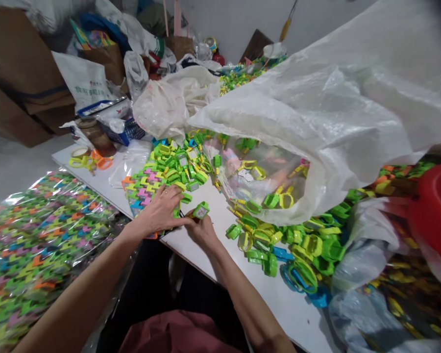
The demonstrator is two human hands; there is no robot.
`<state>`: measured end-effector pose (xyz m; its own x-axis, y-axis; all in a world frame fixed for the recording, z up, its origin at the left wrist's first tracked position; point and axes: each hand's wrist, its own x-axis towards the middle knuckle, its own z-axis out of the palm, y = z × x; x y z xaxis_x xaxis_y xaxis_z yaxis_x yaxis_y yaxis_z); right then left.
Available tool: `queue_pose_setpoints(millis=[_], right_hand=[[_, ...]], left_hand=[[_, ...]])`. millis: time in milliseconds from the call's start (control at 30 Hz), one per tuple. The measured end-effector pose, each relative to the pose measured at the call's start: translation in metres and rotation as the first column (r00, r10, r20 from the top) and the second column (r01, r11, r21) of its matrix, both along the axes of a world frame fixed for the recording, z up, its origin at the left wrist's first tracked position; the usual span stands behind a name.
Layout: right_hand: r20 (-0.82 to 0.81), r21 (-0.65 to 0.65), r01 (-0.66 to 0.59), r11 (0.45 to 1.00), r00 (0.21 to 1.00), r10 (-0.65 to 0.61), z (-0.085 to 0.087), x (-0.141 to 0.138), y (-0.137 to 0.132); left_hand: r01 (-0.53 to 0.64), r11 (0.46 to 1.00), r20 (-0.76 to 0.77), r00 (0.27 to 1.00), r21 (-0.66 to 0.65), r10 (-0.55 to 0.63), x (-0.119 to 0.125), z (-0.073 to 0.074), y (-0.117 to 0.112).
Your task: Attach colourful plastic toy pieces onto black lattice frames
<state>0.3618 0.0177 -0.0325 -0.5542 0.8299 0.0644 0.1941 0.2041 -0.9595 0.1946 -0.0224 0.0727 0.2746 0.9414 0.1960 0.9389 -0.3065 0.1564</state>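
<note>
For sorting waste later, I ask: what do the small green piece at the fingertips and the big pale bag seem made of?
The small green piece: probably moulded hard plastic; even bright colour, crisp edges. The big pale bag: apparently thin plastic film; translucent, creased, glossy, coloured pieces show through.

White table (297, 304); green and yellow clips (264, 240), some blue; green piece (201, 210); sheets (40, 235) in multicoloured interlocking zigzag; translucent white bag (316, 98); red tub (435, 211) at the table's right edge.

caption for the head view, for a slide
Right hand holds a green plastic piece; left hand rests on colourful pieces.
</note>
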Motion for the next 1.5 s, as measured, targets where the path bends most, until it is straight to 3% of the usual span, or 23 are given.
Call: queue_pose_setpoints(millis=[133,300,433,567,700,833,1000,1200,1333,1500], right_hand=[[0.003,0.064,-0.079,0.995,0.997,0.079,-0.005,-0.002,0.003],[0.308,0.23,-0.304,0.925,0.924,0.227,0.004,-0.005,0.018],[0.454,0.26,-0.431,0.864,0.845,0.284,0.012,-0.017,0.026],[0.298,0.318,-0.296,0.901,0.933,0.202,0.005,-0.008,-0.007],[0.108,0.237,-0.046,0.97,0.994,0.02,-0.028,0.043,-0.056],[0.054,0.16,0.093,0.983,0.993,-0.103,-0.047,0.09,-0.08],[0.175,0.2,0.19,0.961,0.958,-0.226,-0.034,0.092,-0.07],[0.16,0.338,0.108,0.935,0.972,-0.17,-0.002,0.08,-0.063],[0.294,0.303,0.126,0.945,0.931,-0.218,0.001,0.089,-0.074],[0.323,0.267,0.194,0.944,0.905,-0.277,0.009,0.099,-0.089]], left_hand=[[-0.005,1.0,0.002,1.0,-0.022,0.005,0.001,0.001,-0.002],[0.014,0.999,-0.007,1.0,-0.033,-0.014,0.0,0.001,0.0],[0.016,1.0,-0.004,1.0,-0.023,-0.017,-0.003,0.005,0.002],[0.078,0.996,-0.033,0.996,-0.048,-0.079,0.004,0.006,-0.017],[0.183,0.983,0.032,0.983,-0.01,-0.183,0.036,-0.002,-0.048],[0.229,0.973,0.031,0.973,0.036,-0.23,0.079,-0.004,-0.058],[0.296,0.954,-0.014,0.955,0.056,-0.296,0.098,-0.002,-0.042],[0.309,0.95,-0.023,0.951,0.055,-0.308,0.094,-0.006,-0.033],[0.365,0.93,-0.021,0.931,0.049,-0.364,0.098,-0.008,-0.035],[0.46,0.887,-0.009,0.887,-0.033,-0.461,0.11,0.003,-0.032]])
